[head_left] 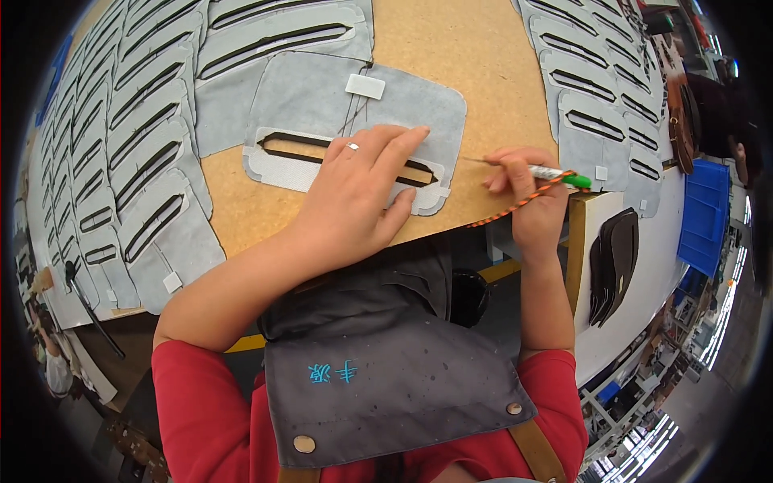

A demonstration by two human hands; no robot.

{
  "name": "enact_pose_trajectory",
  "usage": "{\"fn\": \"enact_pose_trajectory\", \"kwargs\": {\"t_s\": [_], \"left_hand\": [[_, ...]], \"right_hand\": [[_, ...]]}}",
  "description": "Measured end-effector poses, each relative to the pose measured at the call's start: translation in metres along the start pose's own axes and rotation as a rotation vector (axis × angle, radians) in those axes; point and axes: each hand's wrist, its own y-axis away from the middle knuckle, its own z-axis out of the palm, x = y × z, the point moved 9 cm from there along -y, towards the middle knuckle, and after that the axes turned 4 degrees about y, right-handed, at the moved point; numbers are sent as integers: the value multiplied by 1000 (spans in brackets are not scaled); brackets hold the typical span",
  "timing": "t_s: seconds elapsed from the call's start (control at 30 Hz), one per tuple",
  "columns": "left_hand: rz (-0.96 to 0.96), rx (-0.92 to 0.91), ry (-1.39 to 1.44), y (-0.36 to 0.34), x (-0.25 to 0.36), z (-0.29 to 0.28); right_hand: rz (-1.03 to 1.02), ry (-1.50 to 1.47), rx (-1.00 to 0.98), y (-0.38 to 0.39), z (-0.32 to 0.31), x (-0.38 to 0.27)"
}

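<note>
The left hand [358,181] lies palm down on a grey panel [411,105], its fingers loosely extended and closed around nothing (a ring [352,146] sits on one finger). The panel rests on the tan tabletop [451,36] in front of the person, slightly tilted, with a long black-edged slot [294,146] across its lower part; the hand covers the slot's middle. A small white tag [365,86] lies near the panel's upper edge. The right hand [533,193] grips a slim pen-like tool [546,172] with a green end, its thin point directed left, near the panel's right edge; whether they touch, I cannot tell. An orange-and-black cord [523,200] hangs by that hand. Similar slotted pieces overlap in rows at left [153,109] and at upper right. Beyond the right forearm are dark brown pieces [616,266] and a blue crate [703,209].
</note>
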Motion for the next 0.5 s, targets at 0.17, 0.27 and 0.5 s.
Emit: {"fn": "enact_pose_trajectory", "kwargs": {"t_s": [0.17, 0.27, 0.5], "left_hand": [[-41, 35, 209, 1, -11, -5], [97, 35, 163, 2, -4, -5], [220, -118, 31, 0, 7, -2]], "right_hand": [[-48, -103, 60, 5, -8, -2], [-18, -45, -19, 9, 8, -10], [78, -9, -168, 5, 28, -2]]}}
